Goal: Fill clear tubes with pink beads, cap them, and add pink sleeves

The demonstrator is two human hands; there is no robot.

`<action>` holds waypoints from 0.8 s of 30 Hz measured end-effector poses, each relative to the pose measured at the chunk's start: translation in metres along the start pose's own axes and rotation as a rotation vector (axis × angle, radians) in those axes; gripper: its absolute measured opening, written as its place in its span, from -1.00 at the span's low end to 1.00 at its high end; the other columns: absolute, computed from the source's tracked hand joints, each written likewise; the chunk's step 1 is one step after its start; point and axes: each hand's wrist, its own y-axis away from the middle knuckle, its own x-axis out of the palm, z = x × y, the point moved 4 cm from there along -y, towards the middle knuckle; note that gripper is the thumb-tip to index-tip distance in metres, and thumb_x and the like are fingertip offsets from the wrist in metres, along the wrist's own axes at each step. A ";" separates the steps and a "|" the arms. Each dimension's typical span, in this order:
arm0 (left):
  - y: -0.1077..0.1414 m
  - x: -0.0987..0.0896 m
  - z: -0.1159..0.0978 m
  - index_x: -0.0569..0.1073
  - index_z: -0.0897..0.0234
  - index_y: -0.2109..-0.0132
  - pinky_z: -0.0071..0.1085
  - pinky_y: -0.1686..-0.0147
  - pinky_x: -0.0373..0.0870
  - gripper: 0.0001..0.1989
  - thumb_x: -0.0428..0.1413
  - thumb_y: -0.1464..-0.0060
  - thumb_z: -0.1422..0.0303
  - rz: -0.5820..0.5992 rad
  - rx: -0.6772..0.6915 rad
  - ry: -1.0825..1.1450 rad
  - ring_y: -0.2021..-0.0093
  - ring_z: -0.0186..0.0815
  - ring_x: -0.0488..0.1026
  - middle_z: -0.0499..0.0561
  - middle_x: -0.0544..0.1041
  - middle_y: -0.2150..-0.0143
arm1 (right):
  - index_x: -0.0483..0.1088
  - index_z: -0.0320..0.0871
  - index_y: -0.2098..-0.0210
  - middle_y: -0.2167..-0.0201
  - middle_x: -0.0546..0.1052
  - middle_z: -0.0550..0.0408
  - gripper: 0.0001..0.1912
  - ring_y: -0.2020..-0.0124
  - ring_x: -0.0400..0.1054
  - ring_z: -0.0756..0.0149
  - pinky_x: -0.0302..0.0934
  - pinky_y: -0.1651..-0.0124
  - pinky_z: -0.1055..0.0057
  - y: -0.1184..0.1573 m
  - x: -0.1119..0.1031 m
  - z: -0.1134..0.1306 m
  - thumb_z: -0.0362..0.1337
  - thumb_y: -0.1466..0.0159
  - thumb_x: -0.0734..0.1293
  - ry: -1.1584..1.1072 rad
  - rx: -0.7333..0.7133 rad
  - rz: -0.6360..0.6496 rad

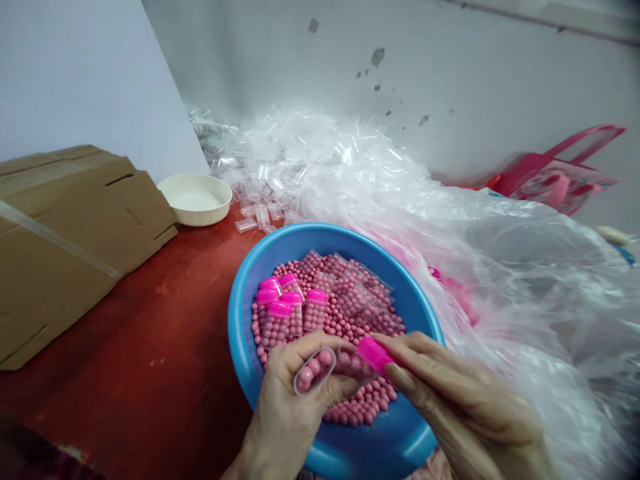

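Note:
My left hand [290, 407] is closed around two flat clear plastic boxes of pink beads. The open end of one bead-filled box [315, 371] faces me, uncapped. Beside it, the second box [353, 363] points to the right. Between thumb and fingers, my right hand [450, 387] pinches a bright pink cap [374, 353] at that box's end; whether it is fully seated I cannot tell. Both hands are over a blue basin [245, 280] of loose pink beads [360, 407]. Several filled boxes with pink caps [277, 310] rest on the beads at the left.
More clear boxes [355, 293] lie on the beads at the basin's far right. Behind spreads a heap of empty clear boxes [270, 190] and plastic bags [370, 180]. A cream bowl [197, 217] and cardboard box [75, 233] stand left on the red tabletop [165, 320].

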 end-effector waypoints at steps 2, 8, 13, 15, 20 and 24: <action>-0.001 0.002 -0.001 0.59 0.27 0.40 -0.65 0.47 0.41 -0.81 0.25 0.23 0.61 0.016 0.036 -0.007 0.49 -0.45 0.48 -0.15 0.51 0.58 | 0.29 0.06 -0.12 0.22 0.57 0.12 -0.48 0.30 0.51 0.37 0.42 0.28 0.61 -0.001 0.001 -0.003 -0.47 -0.21 0.29 0.041 -0.094 0.100; -0.002 0.001 0.000 0.60 0.35 0.36 -0.64 0.50 0.34 -0.90 0.22 0.13 0.49 0.014 0.075 -0.195 0.52 -0.47 0.37 -0.10 0.45 0.56 | 0.26 0.04 -0.14 0.24 0.57 0.14 -0.49 0.30 0.51 0.39 0.40 0.25 0.66 -0.002 0.000 -0.003 -0.45 -0.23 0.28 0.142 -0.192 0.122; 0.002 -0.004 0.008 0.58 0.35 0.32 -0.60 0.52 0.34 -0.88 0.17 0.02 0.41 0.016 0.101 -0.312 0.55 -0.46 0.27 -0.12 0.32 0.59 | 0.33 0.03 -0.06 0.26 0.55 0.14 -0.60 0.34 0.50 0.43 0.41 0.32 0.67 0.005 0.006 0.007 -0.43 -0.27 0.24 0.260 -0.089 0.042; 0.004 -0.006 0.013 0.57 0.34 0.30 -0.57 0.49 0.38 -0.88 0.15 0.00 0.41 0.029 0.105 -0.327 0.55 -0.45 0.27 -0.12 0.31 0.58 | 0.32 0.01 -0.07 0.27 0.55 0.12 -0.62 0.35 0.49 0.40 0.42 0.34 0.62 0.008 0.009 0.013 -0.42 -0.29 0.20 0.336 -0.096 0.022; 0.005 -0.010 0.017 0.56 0.34 0.34 -0.46 0.41 0.45 -0.90 0.15 0.01 0.42 -0.004 0.116 -0.314 0.51 -0.38 0.35 -0.04 0.41 0.51 | 0.09 0.03 -0.24 0.24 0.56 0.10 -0.39 0.33 0.49 0.31 0.44 0.31 0.48 0.013 0.013 0.020 -0.52 -0.25 0.18 0.477 -0.157 -0.003; 0.006 -0.008 0.015 0.55 0.34 0.35 -0.50 0.47 0.42 -0.90 0.14 0.00 0.43 0.013 0.139 -0.323 0.52 -0.39 0.33 -0.05 0.40 0.52 | -0.03 0.03 -0.29 0.12 0.54 0.07 -0.29 0.18 0.48 0.25 0.43 0.15 0.39 0.022 0.012 0.016 -0.55 -0.22 0.19 0.482 -0.198 0.000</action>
